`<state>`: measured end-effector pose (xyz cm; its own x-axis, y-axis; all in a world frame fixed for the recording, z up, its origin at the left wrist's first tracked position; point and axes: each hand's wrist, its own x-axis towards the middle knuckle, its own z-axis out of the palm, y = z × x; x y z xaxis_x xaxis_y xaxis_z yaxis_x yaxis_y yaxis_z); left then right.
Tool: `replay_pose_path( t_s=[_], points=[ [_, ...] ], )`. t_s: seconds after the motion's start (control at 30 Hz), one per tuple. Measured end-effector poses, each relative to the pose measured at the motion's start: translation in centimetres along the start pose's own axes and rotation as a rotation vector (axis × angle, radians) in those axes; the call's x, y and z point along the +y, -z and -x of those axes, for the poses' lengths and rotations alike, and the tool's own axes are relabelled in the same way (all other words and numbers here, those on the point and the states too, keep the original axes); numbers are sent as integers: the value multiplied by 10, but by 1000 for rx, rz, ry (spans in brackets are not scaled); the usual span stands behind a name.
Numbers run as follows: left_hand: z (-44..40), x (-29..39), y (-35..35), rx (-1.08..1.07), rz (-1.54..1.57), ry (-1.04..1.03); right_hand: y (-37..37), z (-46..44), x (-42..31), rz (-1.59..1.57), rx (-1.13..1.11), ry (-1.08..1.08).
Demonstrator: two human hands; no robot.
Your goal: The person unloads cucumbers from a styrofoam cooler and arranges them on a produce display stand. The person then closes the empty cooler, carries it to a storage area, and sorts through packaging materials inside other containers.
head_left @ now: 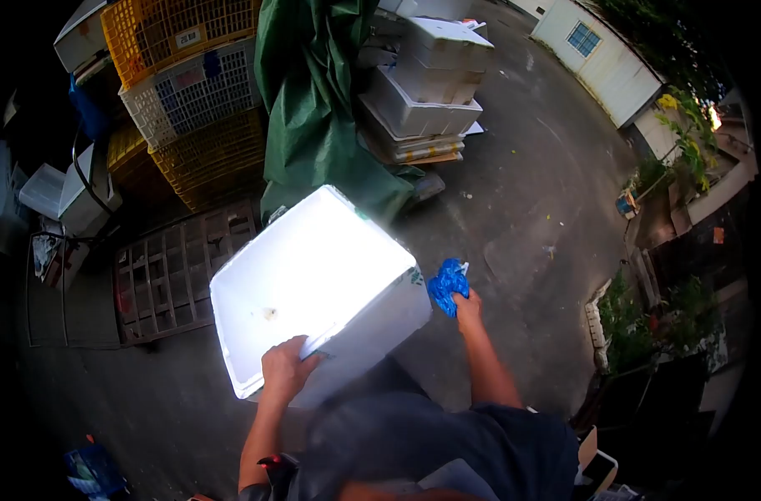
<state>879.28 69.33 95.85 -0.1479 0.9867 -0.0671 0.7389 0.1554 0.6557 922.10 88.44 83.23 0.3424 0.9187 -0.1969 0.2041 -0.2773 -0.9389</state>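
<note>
A large white foam box (355, 330) is held tilted in front of my body, its open side showing a bright inside with a small brownish spot near the bottom left. My left hand (286, 367) grips the box's near rim, fingers over the edge and thumb along the outer wall. To the right of the box, my right hand (469, 306) is closed on a crumpled blue plastic bag (448, 285). A small pale bit sticks out of the top of the bag. The bag hangs apart from the box.
Yellow and white plastic crates (188, 83) stand stacked at the upper left, beside a green tarpaulin (313, 125). More foam boxes (434, 83) are piled behind it. A rusty metal grate (167, 271) lies left of the box. Plants (622, 330) line the right side.
</note>
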Motion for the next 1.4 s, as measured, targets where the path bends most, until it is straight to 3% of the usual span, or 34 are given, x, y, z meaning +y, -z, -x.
replay_pose_path(
  t_s=[0.1, 0.17, 0.23, 0.37, 0.53, 0.6, 0.67, 0.77, 0.87, 0.97, 1.07, 1.1, 1.2, 1.4],
  points=[
    [-64, 50, -21, -53, -7, -96, 68, -58, 79, 87, 161, -55],
    [-113, 89, -32, -67, -12, -194, 90, -80, 95, -23, 280, -141],
    [-158, 130, -43, -52, -39, -287, 114, -88, 104, -198, 257, -165],
    [-250, 215, -44, -33, -30, -612, 137, -113, 101, -146, 297, -272],
    [-352, 329, -19, 57, -80, -902, 149, -142, 185, -196, 323, -201],
    [-397, 366, -12, 118, -101, -977, 157, -146, 201, 32, 232, -278],
    [-445, 406, 1, 177, -145, -1010, 138, -134, 182, -46, 350, -203],
    [-533, 457, 13, 318, -171, -1066, 122, -135, 99, -25, 254, -467],
    [-640, 513, 24, 376, -268, -1057, 118, -167, 148, 7, 313, -404],
    [-740, 567, 38, 435, -341, -925, 99, -193, 87, 171, 288, -400],
    [-846, 593, 53, 561, -418, -672, 64, -235, 31, -75, 394, -438],
    [-866, 589, 54, 541, -432, -576, 60, -240, 30, -89, 400, -425],
    [-911, 568, 47, 566, -565, -568, 53, -257, 37, -161, 424, -416],
    [-957, 593, 80, 606, -680, -517, 43, -265, 28, -297, 549, -479]
  ],
)
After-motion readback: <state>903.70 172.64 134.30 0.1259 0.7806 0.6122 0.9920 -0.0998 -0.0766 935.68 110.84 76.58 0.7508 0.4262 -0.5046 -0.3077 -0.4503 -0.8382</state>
